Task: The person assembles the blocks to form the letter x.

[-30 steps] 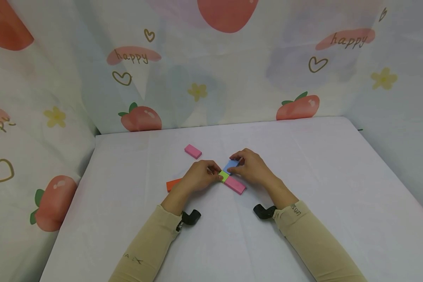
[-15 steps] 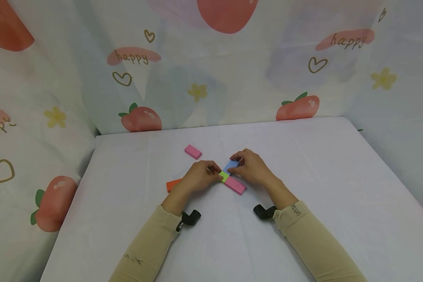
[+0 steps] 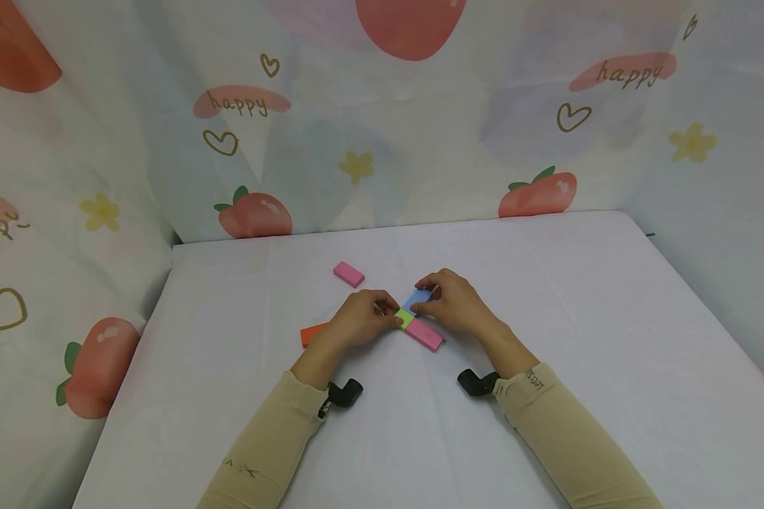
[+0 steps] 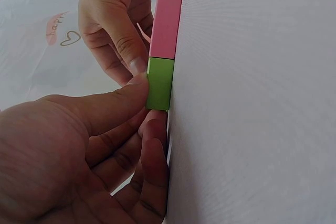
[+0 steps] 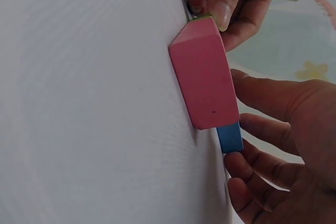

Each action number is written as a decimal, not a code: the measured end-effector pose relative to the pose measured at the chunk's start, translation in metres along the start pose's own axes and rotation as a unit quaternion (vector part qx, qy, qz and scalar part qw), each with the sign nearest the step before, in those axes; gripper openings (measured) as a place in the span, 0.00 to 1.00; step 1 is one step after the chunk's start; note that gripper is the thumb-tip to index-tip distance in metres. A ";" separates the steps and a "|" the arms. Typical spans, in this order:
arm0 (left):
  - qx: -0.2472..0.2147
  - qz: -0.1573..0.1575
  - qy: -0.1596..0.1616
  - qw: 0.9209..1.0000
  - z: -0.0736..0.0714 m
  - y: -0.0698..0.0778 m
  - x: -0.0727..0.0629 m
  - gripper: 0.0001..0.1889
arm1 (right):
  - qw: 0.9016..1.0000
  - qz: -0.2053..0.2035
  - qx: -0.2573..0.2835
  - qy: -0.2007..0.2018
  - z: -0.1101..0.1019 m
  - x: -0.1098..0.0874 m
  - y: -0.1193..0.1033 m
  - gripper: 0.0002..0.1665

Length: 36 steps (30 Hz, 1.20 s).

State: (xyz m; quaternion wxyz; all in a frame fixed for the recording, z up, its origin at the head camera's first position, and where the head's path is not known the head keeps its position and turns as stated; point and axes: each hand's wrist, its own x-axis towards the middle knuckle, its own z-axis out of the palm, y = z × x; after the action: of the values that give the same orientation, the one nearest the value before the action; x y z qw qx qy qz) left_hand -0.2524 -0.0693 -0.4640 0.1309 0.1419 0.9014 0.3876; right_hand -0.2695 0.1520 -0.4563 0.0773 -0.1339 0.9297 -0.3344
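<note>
My left hand (image 3: 364,317) pinches a small green block (image 3: 404,319) lying flat on the table, its thumb on the top edge in the left wrist view. A longer pink block (image 3: 425,334) touches the green one end-on and points toward the front right. From the green block's far side a blue block (image 3: 417,302) extends to the back right. My right hand (image 3: 453,302) holds that blue block between thumb and fingers. In the right wrist view the pink block (image 5: 206,82) hides most of the blue block (image 5: 230,137).
An orange block (image 3: 313,333) lies partly hidden behind the left wrist. Another pink block (image 3: 348,273) lies farther back on the white tabletop (image 3: 547,283). A printed cloth (image 3: 407,127) hangs along the table's back and sides.
</note>
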 end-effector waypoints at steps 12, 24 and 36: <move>0.004 0.004 0.002 1.000 0.000 0.000 -0.001 0.09 | 1.000 -0.013 -0.012 0.012 0.001 -0.001 -0.001 0.26; -0.003 0.002 0.005 1.000 -0.001 -0.002 0.000 0.08 | 0.999 -0.022 -0.026 0.018 0.000 -0.003 -0.004 0.28; -0.005 0.008 0.003 1.000 -0.002 -0.002 0.000 0.08 | 0.999 -0.040 -0.027 0.020 -0.001 -0.004 -0.006 0.24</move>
State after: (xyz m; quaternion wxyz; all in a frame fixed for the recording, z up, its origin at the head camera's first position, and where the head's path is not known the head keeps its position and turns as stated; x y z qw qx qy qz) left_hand -0.2537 -0.0719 -0.4647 0.1254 0.1470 0.8987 0.3937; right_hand -0.2650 0.1499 -0.4513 0.0421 -0.1660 0.9336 -0.3148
